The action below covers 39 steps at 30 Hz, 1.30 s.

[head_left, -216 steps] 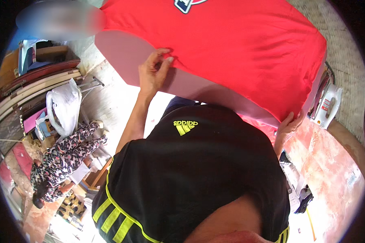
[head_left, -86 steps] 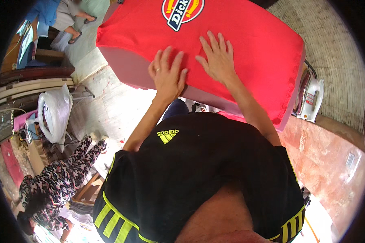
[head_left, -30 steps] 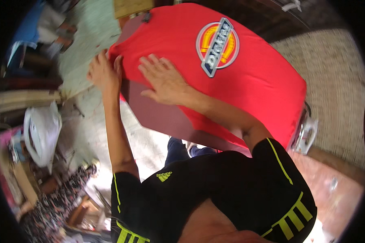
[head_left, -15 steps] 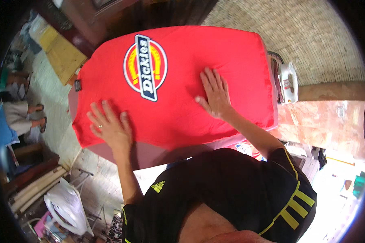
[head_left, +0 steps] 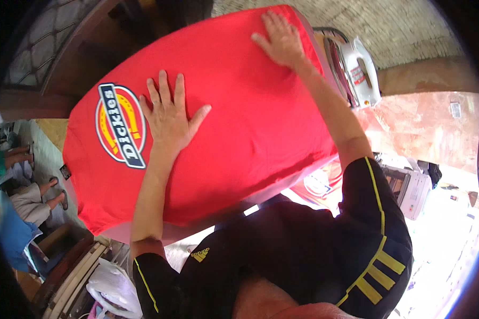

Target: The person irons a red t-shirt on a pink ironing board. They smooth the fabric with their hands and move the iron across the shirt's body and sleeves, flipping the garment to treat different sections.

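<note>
A red T-shirt [head_left: 234, 122] is spread over an ironing board [head_left: 181, 232], whose brownish edge shows along the near side. On the shirt's left part is a printed emblem [head_left: 121, 126] with a yellow horseshoe shape and a dark slanted band. My left hand [head_left: 170, 117] lies flat on the cloth just right of the emblem, fingers spread. Near the shirt's far right corner, my right hand [head_left: 281, 40] rests flat with its fingers stretched out. Neither hand grips anything. A small dark label [head_left: 65, 171] shows at the shirt's left edge.
A white iron [head_left: 363, 74] stands beyond the board's right end. Dark wooden furniture [head_left: 117, 48] is behind the board. Another person's legs [head_left: 40, 199] are at the left. A white plastic bag [head_left: 112, 290] lies at lower left, and a pale appliance [head_left: 410, 191] stands at right.
My left hand has moved right and away from me, from the near left part of the shirt. My right hand has slid farther off toward the far right corner. The view has turned.
</note>
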Available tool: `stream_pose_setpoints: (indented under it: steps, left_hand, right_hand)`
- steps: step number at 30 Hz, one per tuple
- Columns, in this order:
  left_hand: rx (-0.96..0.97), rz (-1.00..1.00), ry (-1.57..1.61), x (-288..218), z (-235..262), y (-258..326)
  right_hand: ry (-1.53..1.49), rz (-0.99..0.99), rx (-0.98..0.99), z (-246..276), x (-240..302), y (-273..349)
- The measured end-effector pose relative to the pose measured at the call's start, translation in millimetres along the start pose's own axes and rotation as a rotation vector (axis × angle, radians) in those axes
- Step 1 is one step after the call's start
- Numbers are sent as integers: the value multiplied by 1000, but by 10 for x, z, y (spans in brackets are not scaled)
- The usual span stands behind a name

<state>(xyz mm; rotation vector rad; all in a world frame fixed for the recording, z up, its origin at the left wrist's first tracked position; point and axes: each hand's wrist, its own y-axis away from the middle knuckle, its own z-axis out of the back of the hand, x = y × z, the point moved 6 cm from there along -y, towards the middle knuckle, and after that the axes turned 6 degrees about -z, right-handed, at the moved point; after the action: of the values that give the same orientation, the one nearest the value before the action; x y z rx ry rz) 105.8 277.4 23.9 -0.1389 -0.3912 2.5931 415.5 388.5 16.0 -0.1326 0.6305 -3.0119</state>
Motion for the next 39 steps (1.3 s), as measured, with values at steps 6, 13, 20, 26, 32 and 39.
stream_pose_setpoints:
  steps: [6,13,20,26,32,39]
  left_hand:
    - [-36,-69,-25,-477,-258,-529]
    - [-39,-34,-73,-918,-405,-864]
    - [84,-250,80,-2376,-315,-626]
    - [260,-491,316,-3182,-205,19]
    - [371,-634,360,-3424,-143,352]
    - [250,-682,379,-3456,-47,637]
  right_hand:
    - [98,-88,0,89,-43,298]
    - [-96,85,179,829,114,1677]
    - [-83,105,104,1002,-655,2004]
    - [186,38,-364,1649,-1692,1720]
    - [-562,-364,145,1318,-2504,1246]
    - [-710,-552,332,1461,-2400,1020]
